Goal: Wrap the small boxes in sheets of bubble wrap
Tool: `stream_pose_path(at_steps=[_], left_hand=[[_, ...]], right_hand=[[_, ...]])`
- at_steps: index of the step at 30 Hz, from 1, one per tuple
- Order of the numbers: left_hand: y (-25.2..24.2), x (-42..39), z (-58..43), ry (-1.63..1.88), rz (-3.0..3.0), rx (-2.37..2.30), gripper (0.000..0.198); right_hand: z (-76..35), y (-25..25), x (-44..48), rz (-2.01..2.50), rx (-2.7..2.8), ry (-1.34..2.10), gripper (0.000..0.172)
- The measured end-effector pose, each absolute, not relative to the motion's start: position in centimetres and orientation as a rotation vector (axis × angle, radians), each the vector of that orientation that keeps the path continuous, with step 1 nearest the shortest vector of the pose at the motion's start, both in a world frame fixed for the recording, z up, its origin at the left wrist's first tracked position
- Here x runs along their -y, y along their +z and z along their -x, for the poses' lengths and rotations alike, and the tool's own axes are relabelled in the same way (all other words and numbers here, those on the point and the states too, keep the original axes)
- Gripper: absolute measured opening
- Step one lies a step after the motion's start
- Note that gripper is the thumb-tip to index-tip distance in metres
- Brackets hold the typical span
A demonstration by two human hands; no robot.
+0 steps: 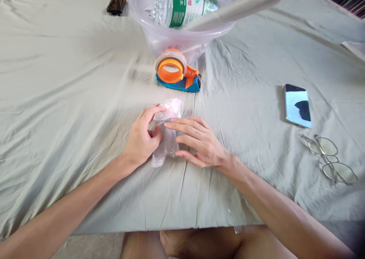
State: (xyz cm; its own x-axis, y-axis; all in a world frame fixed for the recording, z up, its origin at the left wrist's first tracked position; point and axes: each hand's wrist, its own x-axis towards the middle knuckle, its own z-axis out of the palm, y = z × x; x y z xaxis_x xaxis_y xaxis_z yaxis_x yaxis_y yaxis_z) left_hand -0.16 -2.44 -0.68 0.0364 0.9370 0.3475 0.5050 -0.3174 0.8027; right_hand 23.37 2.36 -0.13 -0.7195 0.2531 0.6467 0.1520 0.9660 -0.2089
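Observation:
A small, crumpled clear plastic bag [168,139] lies on the cloth between my hands, with a pinkish-white bunched part at its far end. My left hand [144,135] curls along the bag's left side, its index finger on the bunched part and its thumb on the plastic lower down. From the right, my right hand [199,141] reaches over the bag, fingers stretched out and slightly spread, tips touching it. Just beyond stands a blue and orange tape dispenser [178,86] with a roll of clear tape [184,59].
A translucent tub [182,38] behind the dispenser holds a green-labelled water bottle [178,10] and a long pale roll [242,10]. To the right lie a phone [298,106] and eyeglasses [330,158]. A dark object [116,7] lies far left on the grey-green tablecloth [71,80].

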Motion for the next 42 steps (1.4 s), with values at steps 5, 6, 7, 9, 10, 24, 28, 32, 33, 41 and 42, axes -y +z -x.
stream_pose_path(at_steps=[5, 6, 7, 9, 10, 24, 28, 32, 33, 41, 42], left_hand=[[-0.8, 2.9, 0.2, 1.204, -2.087, -1.611, 0.064], [-0.9, 3.0, 0.2, 1.194, -2.143, -1.652, 0.066], [-1.0, 3.2, 0.2, 1.177, -2.198, -1.692, 0.069], [-1.2, 3.4, 0.2, 1.119, -2.293, -1.759, 0.075], [-1.3, 3.5, 0.2, 1.075, -2.329, -1.785, 0.078], [-0.6, 2.4, 0.7, 0.918, -2.585, -1.788, 0.062], [-0.5, 2.1, 1.0, 0.818, -2.538, -1.828, 0.050], [-0.5, 2.0, 1.2, 0.867, -2.543, -1.821, 0.066], [-0.7, 2.0, 1.3, 0.871, -2.534, -1.819, 0.068], [-0.5, 0.9, 2.4, 0.947, -2.561, -1.812, 0.069], [-0.2, 0.9, 2.5, 0.906, -2.641, -1.736, 0.071]], right_hand=[[-23.8, -0.1, -2.4, 0.346, 2.491, 0.248, 0.039], [-23.8, -0.1, -2.3, 0.378, 2.520, 0.218, 0.045], [-23.8, -0.2, -2.3, 0.404, 2.541, 0.180, 0.051], [-23.8, -0.4, -2.2, 0.439, 2.542, 0.115, 0.060], [-23.8, -0.4, -2.2, 0.454, 2.515, 0.100, 0.063], [-25.9, -0.8, -3.6, 1.205, 2.099, 0.066, 0.068], [-25.8, -0.8, -4.2, 1.005, 2.126, -0.001, 0.041], [-25.4, -0.4, -3.9, 0.688, 2.397, 0.242, 0.034], [-25.2, -0.5, -3.9, 0.669, 2.428, 0.290, 0.047], [-24.5, -2.2, -5.3, 0.838, 2.195, 0.432, 0.052], [-24.5, -2.2, -5.4, 0.852, 2.182, 0.474, 0.051]])
